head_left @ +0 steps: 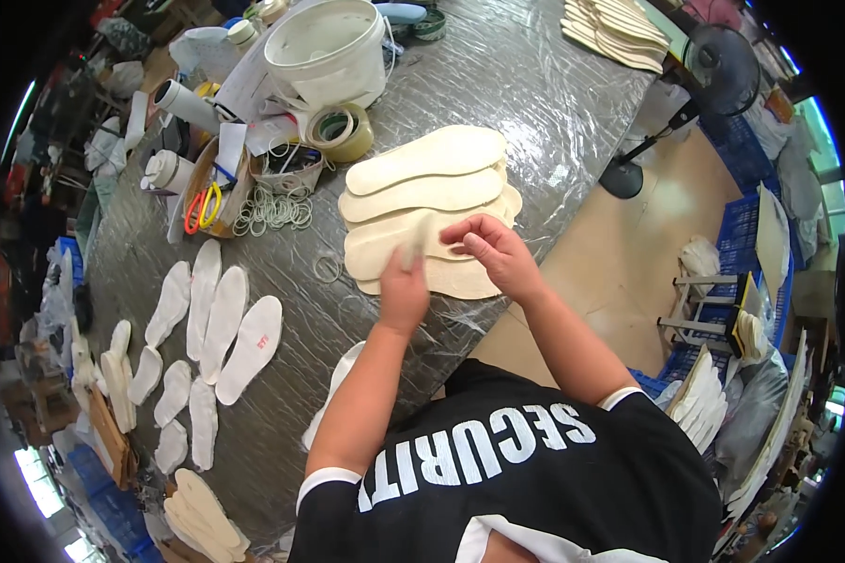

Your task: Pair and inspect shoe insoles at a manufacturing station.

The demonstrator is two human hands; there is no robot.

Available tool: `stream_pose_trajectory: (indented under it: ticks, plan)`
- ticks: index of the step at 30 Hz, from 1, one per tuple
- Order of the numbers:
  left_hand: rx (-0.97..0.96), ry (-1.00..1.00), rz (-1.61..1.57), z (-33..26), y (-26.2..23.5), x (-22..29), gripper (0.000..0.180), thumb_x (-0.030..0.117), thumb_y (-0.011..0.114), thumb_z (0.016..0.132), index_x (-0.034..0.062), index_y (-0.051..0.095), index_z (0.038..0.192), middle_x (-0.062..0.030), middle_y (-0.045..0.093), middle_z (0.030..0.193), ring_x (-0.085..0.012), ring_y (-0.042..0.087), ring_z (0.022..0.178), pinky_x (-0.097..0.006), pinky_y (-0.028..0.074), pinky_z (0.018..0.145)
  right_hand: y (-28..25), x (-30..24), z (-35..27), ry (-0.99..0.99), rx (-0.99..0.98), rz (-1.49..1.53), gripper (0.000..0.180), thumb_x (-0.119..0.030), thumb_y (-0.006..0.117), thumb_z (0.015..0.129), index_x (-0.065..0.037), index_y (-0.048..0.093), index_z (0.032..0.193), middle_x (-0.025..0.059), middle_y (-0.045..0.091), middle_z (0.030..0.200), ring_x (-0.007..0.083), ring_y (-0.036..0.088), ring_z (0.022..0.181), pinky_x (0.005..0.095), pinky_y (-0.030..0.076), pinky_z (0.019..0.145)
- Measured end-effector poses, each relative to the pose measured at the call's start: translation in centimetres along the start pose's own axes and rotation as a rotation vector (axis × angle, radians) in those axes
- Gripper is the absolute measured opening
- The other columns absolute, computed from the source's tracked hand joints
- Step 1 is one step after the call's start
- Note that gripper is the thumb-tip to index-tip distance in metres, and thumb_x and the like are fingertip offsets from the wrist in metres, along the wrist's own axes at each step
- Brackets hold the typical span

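Observation:
Several cream insoles lie in overlapping rows on the plastic-covered table, in front of me. Over the nearer rows, my left hand is closed around something slim and greyish, blurred by motion, whose kind I cannot make out. Just to its right, my right hand hovers above the insoles' right side with its fingers curled in towards the thumb. Whether anything small sits in that curl is hidden. A single rubber band rests left of the insoles.
White insoles are spread at the left. Beyond them stand a box with scissors, a heap of rubber bands, tape rolls and a white bucket. More insoles lie far right, near a black fan.

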State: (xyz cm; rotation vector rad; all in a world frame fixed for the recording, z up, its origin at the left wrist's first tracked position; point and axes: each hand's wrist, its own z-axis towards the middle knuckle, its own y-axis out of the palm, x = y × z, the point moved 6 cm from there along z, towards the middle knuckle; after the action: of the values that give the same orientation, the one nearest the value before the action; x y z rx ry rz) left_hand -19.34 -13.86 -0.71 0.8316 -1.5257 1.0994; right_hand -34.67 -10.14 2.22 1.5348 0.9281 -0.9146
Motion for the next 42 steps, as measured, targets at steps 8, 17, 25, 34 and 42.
stream_pose_trajectory:
  ticks: [8, 17, 25, 34, 42]
  plan:
    - [0.547, 0.440, -0.425, -6.1, -18.1, 10.7, 0.042, 0.000, 0.052, 0.091, -0.0050, 0.041, 0.130, -0.0172, 0.050, 0.128, -0.0285, 0.053, 0.115, -0.045, 0.045, 0.098, -3.2, 2.1, -0.9, -0.377, 0.108, -1.124, 0.030, -0.009, 0.068, 0.078, -0.002, 0.058, 0.106, 0.0147, 0.061, 0.109, 0.0355, 0.053, 0.107, 0.0400, 0.044, 0.092]
    - [0.009, -0.418, -0.452, -10.1, -13.9, 6.6, 0.090, 0.010, 0.075, 0.075, -0.0031, 0.018, 0.144, -0.0187, 0.040, 0.138, -0.0241, 0.052, 0.117, -0.035, 0.044, 0.095, 13.0, 2.6, -3.7, 0.408, -0.588, 0.028, 0.021, -0.016, 0.057, 0.092, -0.001, 0.061, 0.105, 0.0038, 0.063, 0.080, 0.0091, 0.058, 0.059, 0.0237, 0.048, 0.056]
    - [0.018, -0.302, 0.858, -17.4, -13.4, 5.3, 0.092, 0.021, 0.084, 0.060, 0.0059, 0.026, 0.129, -0.0228, 0.040, 0.129, -0.0409, 0.055, 0.106, -0.044, 0.047, 0.086, 15.7, 10.3, -7.4, 0.475, -0.262, 0.259, 0.023, -0.014, 0.048, 0.097, 0.001, 0.058, 0.111, 0.0053, 0.063, 0.083, 0.0098, 0.060, 0.063, 0.0239, 0.051, 0.058]
    - [-0.099, -0.465, 0.605, -20.5, -17.6, 3.1, 0.066, 0.004, 0.082, 0.047, 0.0061, 0.049, 0.104, -0.0141, 0.045, 0.122, -0.0317, 0.049, 0.110, -0.038, 0.042, 0.093, 9.7, 13.1, -6.2, 0.671, -0.252, -0.349, 0.027, -0.008, 0.044, 0.093, 0.002, 0.053, 0.117, 0.0089, 0.062, 0.073, 0.0138, 0.062, 0.054, 0.0270, 0.050, 0.049]
    - [-0.162, -0.336, 0.541, -20.8, -16.8, -1.2, 0.061, 0.010, 0.084, 0.053, 0.0059, 0.057, 0.107, -0.0148, 0.046, 0.126, -0.0342, 0.049, 0.112, -0.040, 0.044, 0.092, 9.9, 14.7, -5.8, 0.866, -0.315, -0.358, 0.021, -0.008, 0.045, 0.094, 0.001, 0.059, 0.107, 0.0052, 0.060, 0.071, 0.0109, 0.059, 0.053, 0.0246, 0.048, 0.046]
